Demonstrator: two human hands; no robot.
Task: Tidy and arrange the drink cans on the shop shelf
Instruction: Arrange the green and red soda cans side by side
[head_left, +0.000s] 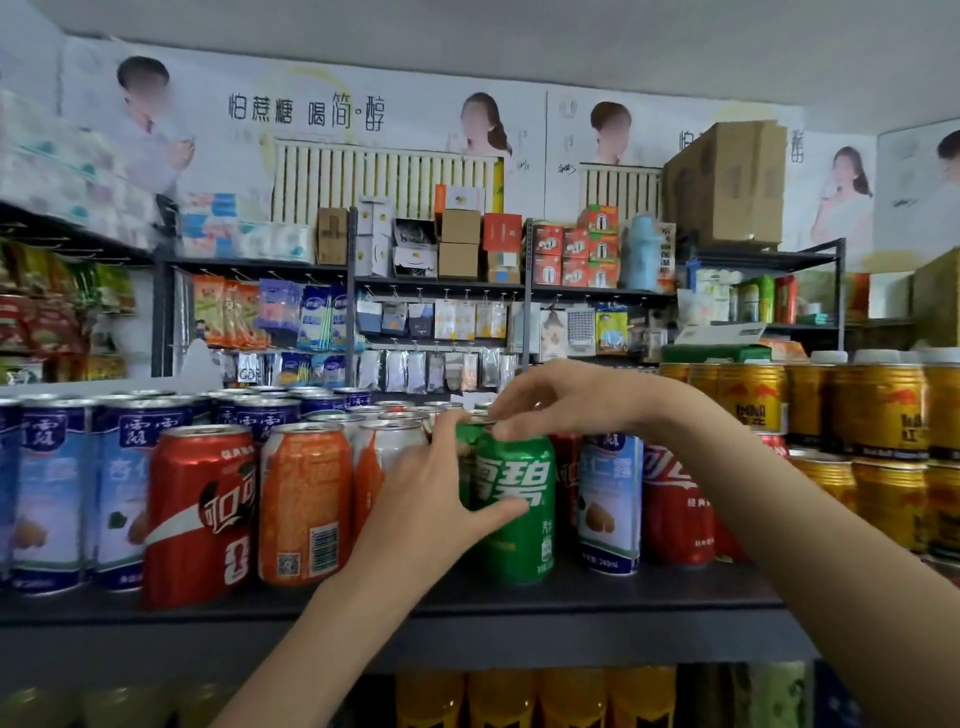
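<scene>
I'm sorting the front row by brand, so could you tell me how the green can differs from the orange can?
The green can is held by both hands, left hand and right hand; the orange can is untouched. The green can shows its logo; the orange can shows its barcode. Both stand upright on the shelf.

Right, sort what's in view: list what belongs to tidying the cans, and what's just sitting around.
Part of the job:
green can, gripped by left hand and right hand
red cola can
orange can
blue-and-white cans
gold cans
shelf

Just lying about:
cardboard box
hanging packets
tissue packs
</scene>
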